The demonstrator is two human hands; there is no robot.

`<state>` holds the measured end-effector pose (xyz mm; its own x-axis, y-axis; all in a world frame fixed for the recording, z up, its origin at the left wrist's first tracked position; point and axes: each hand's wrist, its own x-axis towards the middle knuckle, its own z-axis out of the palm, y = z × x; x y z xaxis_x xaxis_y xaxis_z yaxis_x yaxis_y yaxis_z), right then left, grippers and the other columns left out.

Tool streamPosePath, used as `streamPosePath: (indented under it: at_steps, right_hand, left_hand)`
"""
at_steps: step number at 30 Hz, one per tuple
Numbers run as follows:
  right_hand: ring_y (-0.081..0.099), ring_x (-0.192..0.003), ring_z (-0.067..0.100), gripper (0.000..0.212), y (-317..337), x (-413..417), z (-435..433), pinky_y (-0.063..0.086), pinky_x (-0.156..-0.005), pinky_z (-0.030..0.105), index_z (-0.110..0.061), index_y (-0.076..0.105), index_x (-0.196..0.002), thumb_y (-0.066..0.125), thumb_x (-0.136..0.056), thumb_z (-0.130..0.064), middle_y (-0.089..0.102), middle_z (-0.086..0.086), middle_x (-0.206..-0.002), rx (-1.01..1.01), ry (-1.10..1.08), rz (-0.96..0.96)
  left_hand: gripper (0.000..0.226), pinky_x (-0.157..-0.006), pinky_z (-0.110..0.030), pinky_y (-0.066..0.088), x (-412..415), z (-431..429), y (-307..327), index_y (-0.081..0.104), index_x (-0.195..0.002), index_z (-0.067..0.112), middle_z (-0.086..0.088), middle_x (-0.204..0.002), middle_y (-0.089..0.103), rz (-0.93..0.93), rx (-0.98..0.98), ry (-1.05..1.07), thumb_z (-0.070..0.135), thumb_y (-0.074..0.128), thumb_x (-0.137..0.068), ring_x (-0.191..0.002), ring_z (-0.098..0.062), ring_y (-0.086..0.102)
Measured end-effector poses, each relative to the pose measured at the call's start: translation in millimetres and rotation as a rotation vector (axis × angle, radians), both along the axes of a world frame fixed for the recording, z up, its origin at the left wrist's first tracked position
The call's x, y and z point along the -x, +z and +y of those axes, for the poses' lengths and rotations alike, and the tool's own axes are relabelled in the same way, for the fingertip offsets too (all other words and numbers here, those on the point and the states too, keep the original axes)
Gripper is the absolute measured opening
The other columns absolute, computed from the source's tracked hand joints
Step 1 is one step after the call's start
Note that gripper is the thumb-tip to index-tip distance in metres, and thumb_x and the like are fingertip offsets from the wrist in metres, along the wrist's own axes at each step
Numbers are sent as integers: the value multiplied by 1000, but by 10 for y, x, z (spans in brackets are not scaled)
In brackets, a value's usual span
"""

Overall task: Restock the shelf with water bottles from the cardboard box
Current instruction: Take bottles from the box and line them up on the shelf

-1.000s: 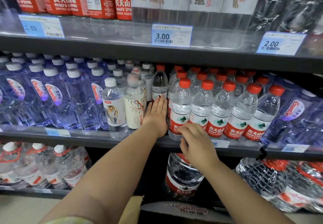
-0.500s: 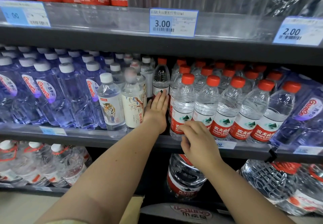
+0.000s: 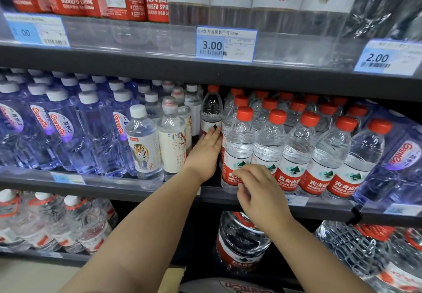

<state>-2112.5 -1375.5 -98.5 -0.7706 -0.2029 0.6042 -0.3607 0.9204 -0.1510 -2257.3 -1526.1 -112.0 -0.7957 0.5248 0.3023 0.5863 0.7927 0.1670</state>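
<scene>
Red-capped water bottles with red labels stand in rows on the middle shelf (image 3: 114,184). My left hand (image 3: 205,153) lies flat with straight fingers in the gap left of the rows, pressing against the side of the front-left bottle (image 3: 237,148). One more red-capped bottle (image 3: 212,110) stands farther back in that gap, just past my fingertips. My right hand (image 3: 258,192) hovers in front of the front-left bottle's label, fingers loosely curled, holding nothing. A corner of the cardboard box (image 3: 171,279) shows at the bottom edge between my arms.
White-labelled bottles (image 3: 146,148) stand just left of my left hand, and blue Ganten bottles (image 3: 68,128) fill the shelf's left side. More Ganten bottles (image 3: 392,155) are at the far right. Large jugs (image 3: 239,244) sit on the shelf below. Price tags (image 3: 226,45) hang above.
My view has tilted up slightly. My left hand stays flat beside the bottle row; my right hand has lifted a little off the front bottle's label.
</scene>
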Motion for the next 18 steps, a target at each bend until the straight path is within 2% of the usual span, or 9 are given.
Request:
streamPosePath:
  at_steps: [2, 3, 5, 7, 11, 15, 18]
  right_hand:
    - [49, -99, 16, 36, 0, 1, -19, 50, -82, 29, -13, 65, -107, 72, -72, -4, 61, -1, -103, 6, 7, 10]
    - [48, -99, 15, 36, 4, 1, -27, 49, -82, 29, -13, 65, -107, 72, -73, -4, 61, -2, -103, 11, 11, 12]
    - [47, -100, 14, 34, 13, 0, -38, 50, -81, 29, -14, 65, -108, 70, -75, -5, 60, -2, -104, 21, 16, 8]
    - [47, -100, 13, 34, 23, -3, -45, 48, -82, 26, -15, 64, -108, 70, -76, -6, 60, -3, -105, 29, 13, 5]
    - [48, -100, 12, 34, 39, 9, -30, 45, -83, 22, -15, 64, -108, 69, -76, -5, 59, -4, -104, 38, 20, 3]
    - [51, -98, 13, 33, 53, 23, -4, 48, -82, 24, -15, 66, -108, 68, -76, -5, 60, -5, -102, 37, 32, 16]
    - [53, -95, 15, 32, 52, 34, 4, 49, -81, 26, -14, 66, -106, 68, -76, -4, 60, -4, -101, 40, 45, 33]
  left_hand:
    - [64, -113, -33, 31, -73, -5, 54, 40, -144, 13, -10, -150, 34, -70, -376, 76, -5, 47, -83, -138, -25, 35]
    - [54, -107, -33, 37, -82, 10, 78, 47, -136, 12, -10, -139, 42, -96, -505, 170, -5, 47, -85, -127, -25, 45]
    - [41, -99, -32, 43, -55, 70, 117, 49, -126, 13, -6, -121, 50, -153, -683, 340, -2, 49, -88, -113, -22, 54]
    - [34, -95, -31, 47, 18, 153, 141, 49, -120, 14, -4, -114, 59, -249, -822, 445, 2, 52, -88, -110, -22, 59]
    - [29, -94, -37, 47, 156, 296, 113, 52, -120, 4, -17, -119, 64, -369, -907, 592, 9, 54, -92, -112, -33, 60]
    - [28, -86, -39, 49, 207, 320, 69, 54, -119, 6, -16, -114, 67, -294, -906, 637, 14, 55, -92, -107, -35, 63]
    - [33, -87, -38, 49, 268, 300, 27, 56, -125, 5, -17, -117, 67, -325, -858, 633, 18, 55, -94, -108, -35, 62]
